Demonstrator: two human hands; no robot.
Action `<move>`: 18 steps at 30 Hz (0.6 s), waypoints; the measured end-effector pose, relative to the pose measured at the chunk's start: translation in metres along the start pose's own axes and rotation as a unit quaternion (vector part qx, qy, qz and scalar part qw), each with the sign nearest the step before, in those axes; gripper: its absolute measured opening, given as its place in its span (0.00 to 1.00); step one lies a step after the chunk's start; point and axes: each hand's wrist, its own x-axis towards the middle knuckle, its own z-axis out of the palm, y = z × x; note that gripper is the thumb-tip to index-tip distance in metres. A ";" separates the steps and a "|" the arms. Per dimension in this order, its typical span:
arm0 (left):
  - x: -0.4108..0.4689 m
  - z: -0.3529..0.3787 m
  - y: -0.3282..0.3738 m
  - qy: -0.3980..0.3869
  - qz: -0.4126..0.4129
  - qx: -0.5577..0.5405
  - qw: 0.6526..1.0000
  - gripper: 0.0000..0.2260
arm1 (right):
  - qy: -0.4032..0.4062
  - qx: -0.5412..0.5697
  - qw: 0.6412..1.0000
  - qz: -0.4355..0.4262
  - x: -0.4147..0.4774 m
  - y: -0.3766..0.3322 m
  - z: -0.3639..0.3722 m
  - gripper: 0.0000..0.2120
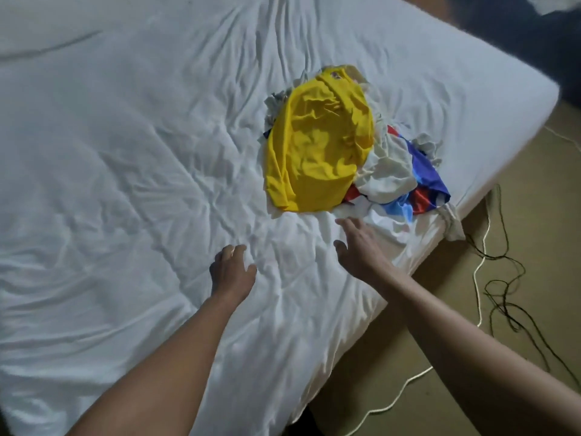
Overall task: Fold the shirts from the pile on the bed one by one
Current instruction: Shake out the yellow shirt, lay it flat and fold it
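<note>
A single bed (pixel 125 152) under a wrinkled white sheet fills most of the view, its right edge running diagonally above a tan floor (pixel 528 221). One pile of shirts (pixel 377 158) lies on the sheet near that right edge, well in from the far corner. A yellow shirt (pixel 317 152) tops it, its long axis running away from the person and tilting slightly right, with what looks like the neck opening at the far end. Beside it to the right lie a crumpled white shirt (pixel 390 180) and a red, blue and white garment (pixel 427 187); pale cloth shows beneath, and the full count of shirts cannot be told.

Two bare forearms reach in from the bottom. The right hand (pixel 361 250) stretches palm down toward the pile, fingers straight and thumb spread, fingertips just short of its near edge, gripping nothing. The left hand (pixel 231 272) hovers palm down over bare sheet, fingers loosely bent and empty; whether it touches the sheet cannot be told.

On the floor, one white cord (pixel 478 269) and several tangled dark cords (pixel 503 294) trail.
</note>
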 end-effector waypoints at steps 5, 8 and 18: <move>0.065 0.078 -0.018 -0.053 -0.052 0.046 0.996 0.33 | 0.017 -0.078 0.997 -0.018 0.122 0.029 0.021 0.27; 0.070 0.116 -0.036 -0.004 -0.036 0.076 0.996 0.34 | 0.045 -0.118 0.991 -0.051 0.179 0.041 0.031 0.32; 0.080 0.148 -0.055 0.071 -0.002 0.125 0.990 0.33 | 0.155 -0.157 0.962 -0.160 0.246 0.071 0.052 0.10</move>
